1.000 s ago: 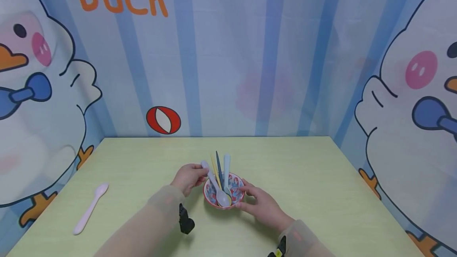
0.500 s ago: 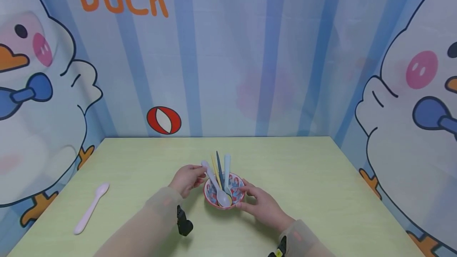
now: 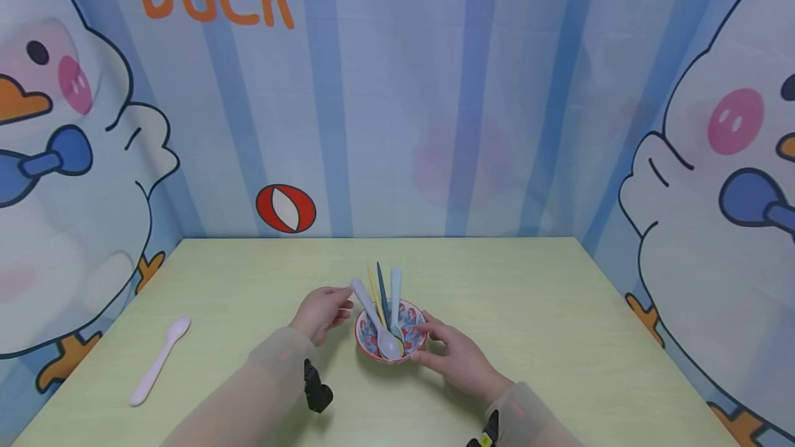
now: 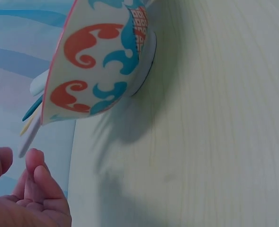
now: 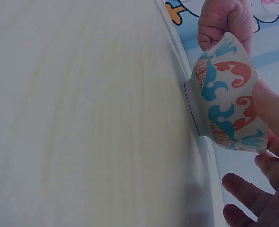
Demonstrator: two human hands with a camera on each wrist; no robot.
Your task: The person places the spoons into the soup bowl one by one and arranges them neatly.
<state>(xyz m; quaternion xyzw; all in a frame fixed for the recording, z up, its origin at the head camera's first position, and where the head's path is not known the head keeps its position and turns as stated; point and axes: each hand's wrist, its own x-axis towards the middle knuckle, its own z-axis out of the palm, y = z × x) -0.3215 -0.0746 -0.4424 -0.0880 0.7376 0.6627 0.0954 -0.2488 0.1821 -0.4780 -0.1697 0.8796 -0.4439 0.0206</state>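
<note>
A patterned bowl (image 3: 405, 316) stands on the table, red and blue on white. Leaning in it are a lilac spoon (image 3: 374, 312), a pale blue spoon (image 3: 395, 295), a thin yellow stick-like handle (image 3: 375, 292) and a dark blue one (image 3: 381, 290); their lower ends are partly hidden. My left hand (image 3: 321, 312) is just left of the lilac spoon's handle tip. In the left wrist view a small gap parts its thumb and fingertips, with nothing held. My right hand (image 3: 462, 361) steadies the bowl's right side, thumb and fingers holding its rim.
A pink spoon (image 3: 160, 361) lies on the pale yellow table (image 3: 497, 274) at the left. Behind the table hangs a blue striped curtain (image 3: 397, 88) with printed ducks on either side.
My left hand has let go of the lilac spoon's handle and drawn slightly left. The lilac spoon stays leaning in the bowl, and my right hand has kept its place.
</note>
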